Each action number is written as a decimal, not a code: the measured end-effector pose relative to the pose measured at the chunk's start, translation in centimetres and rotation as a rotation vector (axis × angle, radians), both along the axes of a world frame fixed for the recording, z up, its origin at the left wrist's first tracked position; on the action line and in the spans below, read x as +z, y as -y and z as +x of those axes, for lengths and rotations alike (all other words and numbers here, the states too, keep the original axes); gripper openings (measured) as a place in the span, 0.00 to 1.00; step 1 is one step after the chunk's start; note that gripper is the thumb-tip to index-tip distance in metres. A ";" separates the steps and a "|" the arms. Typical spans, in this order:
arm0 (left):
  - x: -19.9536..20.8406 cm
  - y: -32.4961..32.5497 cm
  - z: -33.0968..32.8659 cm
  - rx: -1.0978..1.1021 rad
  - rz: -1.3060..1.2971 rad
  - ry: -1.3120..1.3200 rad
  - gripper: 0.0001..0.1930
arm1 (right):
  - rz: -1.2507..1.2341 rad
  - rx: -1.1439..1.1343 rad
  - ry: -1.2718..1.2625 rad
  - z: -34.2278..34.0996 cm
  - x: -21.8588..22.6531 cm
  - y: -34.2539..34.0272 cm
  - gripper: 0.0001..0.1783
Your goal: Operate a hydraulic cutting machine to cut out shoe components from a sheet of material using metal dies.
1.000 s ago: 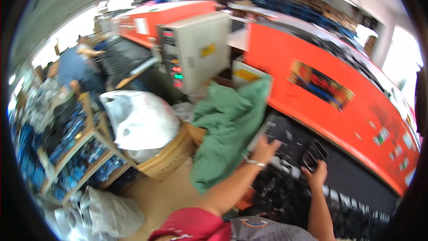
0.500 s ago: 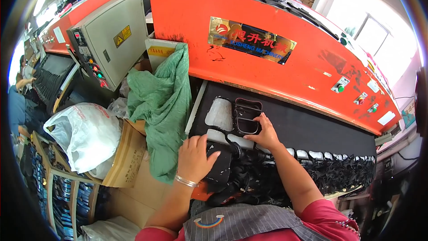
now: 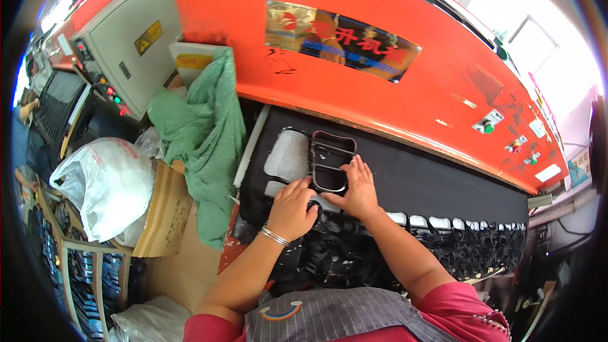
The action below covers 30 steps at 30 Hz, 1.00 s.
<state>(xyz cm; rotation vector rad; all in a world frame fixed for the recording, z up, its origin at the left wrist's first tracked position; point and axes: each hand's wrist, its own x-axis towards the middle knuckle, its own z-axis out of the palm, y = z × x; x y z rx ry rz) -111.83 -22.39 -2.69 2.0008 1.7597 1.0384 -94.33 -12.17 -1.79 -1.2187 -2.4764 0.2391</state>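
A dark metal cutting die (image 3: 332, 178), an open rounded frame with crossbars, stands on a black sheet (image 3: 411, 180) on the machine bed. Its lower right edge is gripped by my right hand (image 3: 358, 192), with the thumb at the near end and the fingers along the side. My left hand (image 3: 292, 209) is just left of the die's near end. Its fingers and thumb curl around a black offcut strip (image 3: 316, 203); the exact contact is partly hidden. A pale cut-out area (image 3: 287, 155) with rounded corners lies left of the die, with a smaller one below it.
An orange machine body (image 3: 228, 0) rises behind the bed. Tangled black scraps (image 3: 456, 253) hang along the near edge. On the left are a green cloth (image 3: 202, 133), a white plastic bag (image 3: 104, 183), a cardboard box (image 3: 166, 215), a grey control cabinet (image 3: 130, 41) and a shelf of blue-edged pieces.
My left hand has moved right and forward, reaching the black strip beside the die. My right hand stays on the die. The view has shifted, moving the scene left.
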 end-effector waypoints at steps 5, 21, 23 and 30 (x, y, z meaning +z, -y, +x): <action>0.9 -2.7 -1.4 -0.057 -0.041 0.029 0.17 | -0.119 0.042 -0.019 -0.5 1.3 -2.2 0.50; 12.1 -18.4 24.5 -0.568 -0.047 0.172 0.10 | 0.433 -0.744 -1.040 44.9 11.9 -18.3 0.36; 16.4 -19.9 29.4 -0.686 0.156 0.201 0.10 | 0.784 -0.958 -0.644 61.2 12.4 -21.3 0.35; 18.8 -26.0 31.7 -0.406 0.109 -0.124 0.14 | 0.866 -1.424 -0.637 64.4 11.8 -29.9 0.49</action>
